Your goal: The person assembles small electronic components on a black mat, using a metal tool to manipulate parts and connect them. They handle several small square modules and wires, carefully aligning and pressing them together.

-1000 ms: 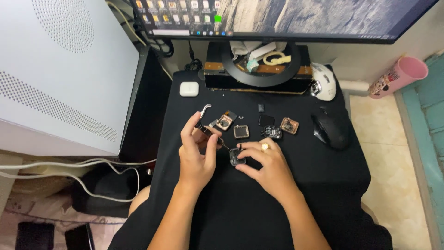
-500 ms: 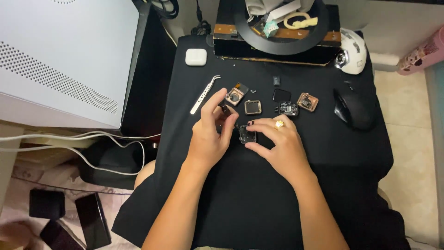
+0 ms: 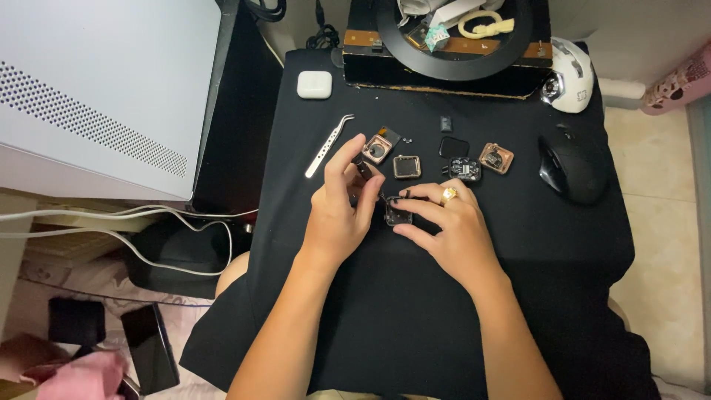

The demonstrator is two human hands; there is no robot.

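Black cloth-covered table (image 3: 474, 311), tiled floor (image 3: 659, 244)

table (image 3: 459, 311) draped in matt black cloth, soft and lint-flecked | tweezers (image 3: 329, 145) bare shiny metal | earbud case (image 3: 314, 84) smooth glossy white plastic | black mouse (image 3: 572, 169) matt plastic | white mouse (image 3: 571, 75) glossy plastic | small module (image 3: 397, 215) between both hands dark, glassy | ring (image 3: 449, 195) on right hand (image 3: 444, 230) polished gold metal
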